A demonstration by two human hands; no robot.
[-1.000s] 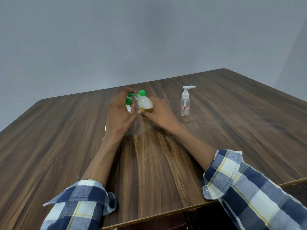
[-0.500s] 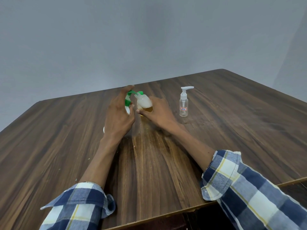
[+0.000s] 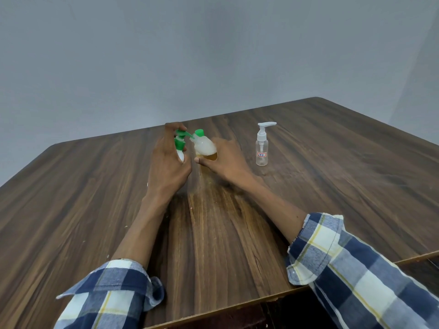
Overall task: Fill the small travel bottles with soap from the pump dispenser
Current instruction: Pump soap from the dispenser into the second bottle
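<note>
My left hand [image 3: 166, 162] wraps around a white pump dispenser with a green pump head [image 3: 180, 141], fingers over the top of the pump. Its green nozzle points right into the mouth of a small translucent travel bottle [image 3: 205, 147], which is tilted towards the nozzle and has a green flip cap hanging open. That bottle holds a little amber soap at its base. My right hand [image 3: 224, 160] grips it from the right side, thumb beneath. Most of the dispenser's body is hidden behind my left hand.
A second travel bottle [image 3: 262, 150], clear, with a white pump top and a small red-edged label, stands upright on the wooden table [image 3: 332, 186] to the right of my right hand. A grey wall rises behind the table.
The pump head under my left fingers went down and came back up; both hands stay in place with the nozzle at the bottle's mouth.
</note>
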